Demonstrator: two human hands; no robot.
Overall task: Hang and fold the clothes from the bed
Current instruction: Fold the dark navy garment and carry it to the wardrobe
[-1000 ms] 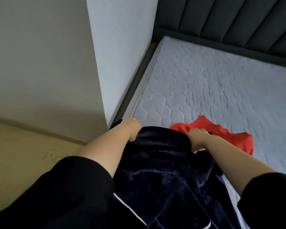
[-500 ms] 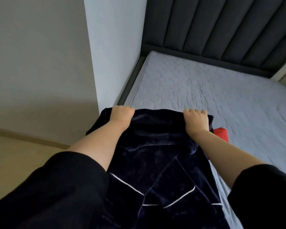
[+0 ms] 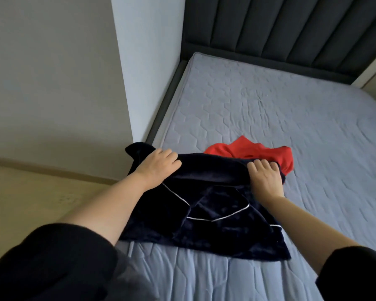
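A dark navy velvet garment point(image 3: 215, 222) with thin white piping lies on the grey quilted mattress point(image 3: 269, 109), its lower hem flat and its far edge raised. My left hand point(image 3: 159, 166) grips that far edge at the left, fingers curled over the fabric. At the right end of the same edge my right hand point(image 3: 265, 177) holds it with fingers curled. A crumpled red garment point(image 3: 261, 153) lies on the mattress just behind the navy one, partly hidden by it.
A dark padded headboard point(image 3: 280, 29) stands at the far end of the bed. A white wall corner point(image 3: 146, 68) comes close to the bed's left side, with light wooden floor point(image 3: 26, 203) at the left. Grey mattress stretches away to the right.
The navy garment has come down onto the mattress and its lower part now lies flat. Both hands keep hold of its far edge, and the red garment shows again behind it.
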